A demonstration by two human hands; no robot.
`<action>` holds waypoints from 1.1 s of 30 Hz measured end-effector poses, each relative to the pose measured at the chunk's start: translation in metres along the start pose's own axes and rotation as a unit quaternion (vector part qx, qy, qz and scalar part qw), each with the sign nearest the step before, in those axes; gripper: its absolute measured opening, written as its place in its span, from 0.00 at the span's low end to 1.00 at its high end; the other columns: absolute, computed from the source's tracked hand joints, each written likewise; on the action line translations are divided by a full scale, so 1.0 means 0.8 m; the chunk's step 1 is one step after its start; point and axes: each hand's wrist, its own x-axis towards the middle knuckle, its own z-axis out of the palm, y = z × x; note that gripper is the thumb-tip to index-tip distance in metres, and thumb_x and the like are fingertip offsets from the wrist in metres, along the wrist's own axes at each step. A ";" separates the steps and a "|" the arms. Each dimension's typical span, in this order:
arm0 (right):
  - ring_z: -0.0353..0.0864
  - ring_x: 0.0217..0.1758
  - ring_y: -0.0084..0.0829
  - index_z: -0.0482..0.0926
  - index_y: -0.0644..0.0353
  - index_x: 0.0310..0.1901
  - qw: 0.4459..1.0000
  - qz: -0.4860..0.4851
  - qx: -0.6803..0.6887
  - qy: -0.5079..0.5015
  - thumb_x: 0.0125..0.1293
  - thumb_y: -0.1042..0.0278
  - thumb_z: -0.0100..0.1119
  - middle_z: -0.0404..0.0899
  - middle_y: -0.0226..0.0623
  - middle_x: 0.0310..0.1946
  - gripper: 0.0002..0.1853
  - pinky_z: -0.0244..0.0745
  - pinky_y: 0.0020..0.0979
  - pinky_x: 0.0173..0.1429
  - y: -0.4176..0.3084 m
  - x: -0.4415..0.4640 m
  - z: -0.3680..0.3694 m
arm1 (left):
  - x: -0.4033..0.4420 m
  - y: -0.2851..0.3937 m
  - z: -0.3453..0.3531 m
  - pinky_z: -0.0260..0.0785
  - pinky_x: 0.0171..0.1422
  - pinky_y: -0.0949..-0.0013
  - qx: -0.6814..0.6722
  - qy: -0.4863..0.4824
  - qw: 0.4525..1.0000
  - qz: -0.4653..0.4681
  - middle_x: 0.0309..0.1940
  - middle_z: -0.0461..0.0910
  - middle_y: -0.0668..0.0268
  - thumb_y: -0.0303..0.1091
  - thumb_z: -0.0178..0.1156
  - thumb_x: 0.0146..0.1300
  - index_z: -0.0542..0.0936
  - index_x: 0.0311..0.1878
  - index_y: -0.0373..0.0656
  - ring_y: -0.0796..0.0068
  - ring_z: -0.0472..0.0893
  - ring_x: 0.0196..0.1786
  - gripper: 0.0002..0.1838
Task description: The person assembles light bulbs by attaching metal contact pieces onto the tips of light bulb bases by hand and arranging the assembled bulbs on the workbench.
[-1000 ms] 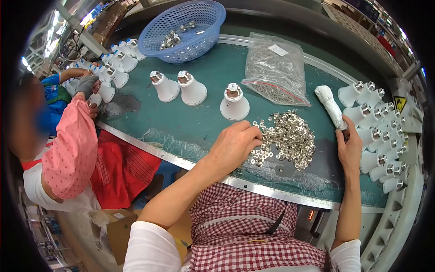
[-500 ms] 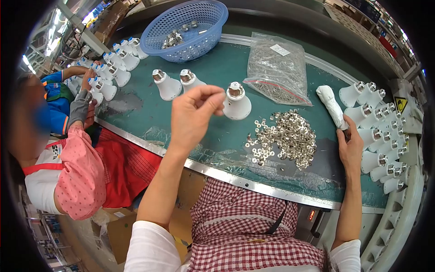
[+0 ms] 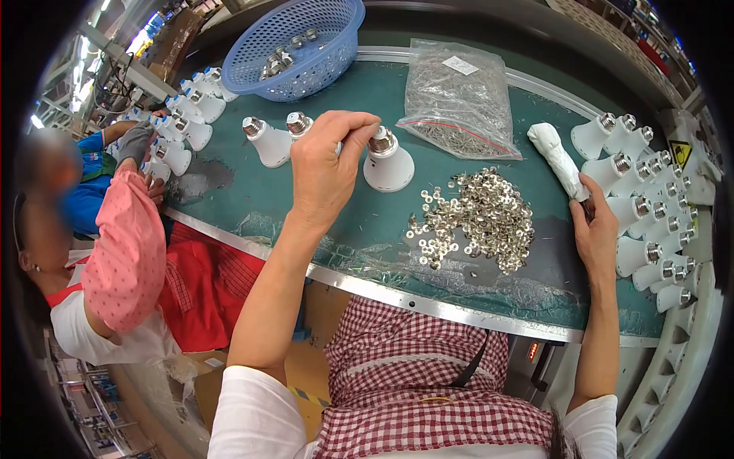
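My left hand is raised over the green table, thumb and fingertips pinched together beside the metal cap of a white bulb. What the pinch holds is too small to make out. Part of another bulb's cap shows behind that hand, and a third bulb stands left of it. My right hand is closed round the dark handle end of a white-wrapped tool. Between my hands lies a pile of small metal discs.
A blue basket with metal caps and a clear bag of metal pins lie at the back. Many bulbs stand at the right and far left. A co-worker in pink sleeves sits at the left.
My left hand has gone from the disc pile up and left to the bulb caps, fingers still pinched. My right hand stays on the tool. The view has shifted slightly.
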 end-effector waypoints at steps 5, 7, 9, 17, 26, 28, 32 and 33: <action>0.70 0.25 0.29 0.71 0.55 0.55 1.000 -0.001 -0.004 0.001 0.58 0.74 0.55 0.73 0.41 0.24 0.21 0.68 0.30 0.34 0.001 0.000 0.000 | -0.002 -0.002 0.002 0.69 0.37 0.77 0.023 0.005 0.999 0.025 0.32 0.81 0.64 0.23 0.59 0.57 0.81 0.38 0.37 0.78 0.78 0.33 0.06; 0.71 0.26 0.30 0.71 0.55 0.55 1.000 -0.010 -0.004 0.005 0.58 0.75 0.55 0.73 0.41 0.25 0.21 0.68 0.30 0.35 0.001 0.000 0.000 | -0.003 -0.003 0.003 0.69 0.37 0.76 0.026 0.007 0.999 0.030 0.32 0.81 0.63 0.23 0.59 0.57 0.81 0.38 0.37 0.77 0.78 0.33 0.06; 0.71 0.26 0.30 0.71 0.55 0.55 1.000 -0.012 -0.002 0.005 0.58 0.75 0.55 0.73 0.41 0.25 0.21 0.68 0.30 0.35 0.002 0.001 0.001 | -0.007 -0.004 0.003 0.69 0.37 0.76 0.053 0.021 0.996 0.063 0.32 0.81 0.63 0.23 0.59 0.57 0.81 0.39 0.38 0.76 0.79 0.33 0.06; 0.72 0.26 0.30 0.71 0.55 0.55 1.000 -0.008 -0.006 0.005 0.58 0.75 0.55 0.74 0.41 0.25 0.21 0.68 0.30 0.35 0.001 0.000 0.001 | -0.005 -0.004 0.002 0.70 0.37 0.74 0.097 0.018 0.989 0.111 0.34 0.80 0.62 0.23 0.59 0.57 0.81 0.41 0.39 0.74 0.79 0.34 0.08; 0.72 0.27 0.32 0.71 0.54 0.55 1.000 -0.018 -0.005 0.006 0.58 0.74 0.55 0.74 0.42 0.26 0.21 0.69 0.30 0.36 0.004 0.000 0.001 | -0.006 0.005 -0.003 0.69 0.39 0.74 -0.016 -0.014 1.000 -0.002 0.35 0.80 0.64 0.28 0.57 0.60 0.81 0.40 0.37 0.77 0.78 0.34 0.08; 0.72 0.27 0.32 0.71 0.55 0.55 1.000 -0.011 -0.012 0.007 0.59 0.74 0.55 0.75 0.44 0.27 0.20 0.69 0.31 0.36 0.002 -0.001 0.001 | 0.000 0.006 0.000 0.69 0.39 0.75 -0.078 -0.020 0.993 -0.092 0.34 0.80 0.66 0.30 0.57 0.61 0.81 0.39 0.36 0.79 0.77 0.33 0.08; 0.75 0.43 0.29 0.69 0.63 0.58 0.997 -0.051 0.064 -0.001 0.61 0.76 0.52 0.77 0.46 0.44 0.21 0.69 0.29 0.49 0.054 0.002 0.010 | 0.014 0.000 0.001 0.68 0.37 0.76 -0.146 -0.108 0.947 -0.265 0.27 0.79 0.68 0.36 0.62 0.56 0.82 0.32 0.37 0.82 0.75 0.31 0.10; 0.75 0.45 0.30 0.67 0.64 0.59 0.994 -0.071 0.083 0.002 0.62 0.78 0.49 0.75 0.46 0.48 0.21 0.68 0.28 0.51 0.064 0.006 0.020 | 0.021 0.006 -0.008 0.69 0.36 0.76 -0.120 -0.107 0.956 -0.245 0.26 0.80 0.67 0.33 0.64 0.53 0.82 0.29 0.36 0.82 0.76 0.29 0.09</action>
